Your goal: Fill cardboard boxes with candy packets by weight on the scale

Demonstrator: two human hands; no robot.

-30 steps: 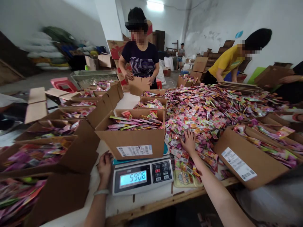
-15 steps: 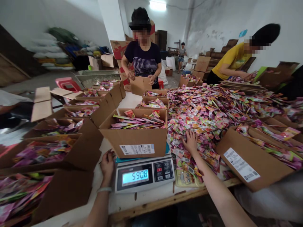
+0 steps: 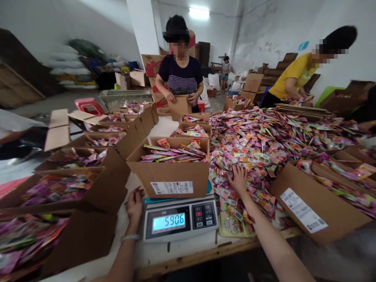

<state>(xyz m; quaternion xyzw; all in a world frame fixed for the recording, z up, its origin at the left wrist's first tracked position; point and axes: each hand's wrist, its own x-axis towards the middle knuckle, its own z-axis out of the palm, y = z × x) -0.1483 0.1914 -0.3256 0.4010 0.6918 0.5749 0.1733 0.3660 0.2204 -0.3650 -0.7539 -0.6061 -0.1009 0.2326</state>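
The scale (image 3: pixel 180 221) reads 5906 under a box (image 3: pixel 173 172) whose barcode label (image 3: pixel 171 187) is unreadable. The left hand (image 3: pixel 134 203) rests loosely curled beside the scale, empty; the right hand (image 3: pixel 238 181) lies spread flat on the packets (image 3: pixel 264 145).

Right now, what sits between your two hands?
In the head view, a digital scale carrying an open cardboard box of colourful packets sits between the left hand and the right hand.

One scale (image 3: pixel 180 221), one box (image 3: pixel 172 174) on it, two hands (image 3: pixel 134 203) (image 3: pixel 238 178)
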